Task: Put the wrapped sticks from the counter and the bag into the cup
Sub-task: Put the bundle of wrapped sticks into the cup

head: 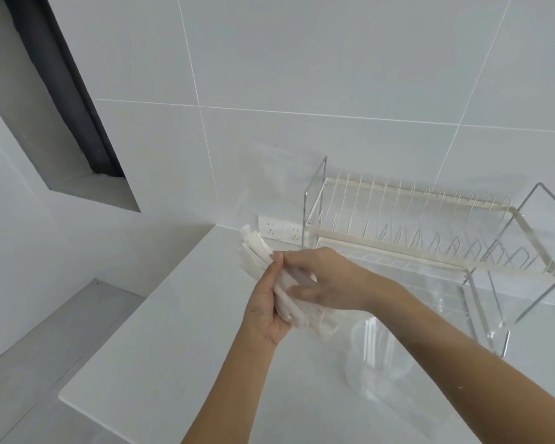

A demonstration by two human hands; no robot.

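A bundle of white wrapped sticks (256, 251) is held above the counter, its upper ends fanning out toward the wall. My left hand (265, 310) grips the bundle from below. My right hand (321, 278) lies over it from the right, fingers closed on the sticks. A thin clear plastic bag (321, 325) hangs crumpled under my hands; how it is held I cannot tell. A clear plastic cup (370, 357) stands on the white counter (161, 341) just below and right of my hands, with a few wrapped sticks upright inside it.
A two-tier dish rack (407, 219) with clear sides stands at the back right, close behind the cup. A white wall socket (279, 232) sits low on the tiled wall behind the bundle. The counter's left edge drops to the floor.
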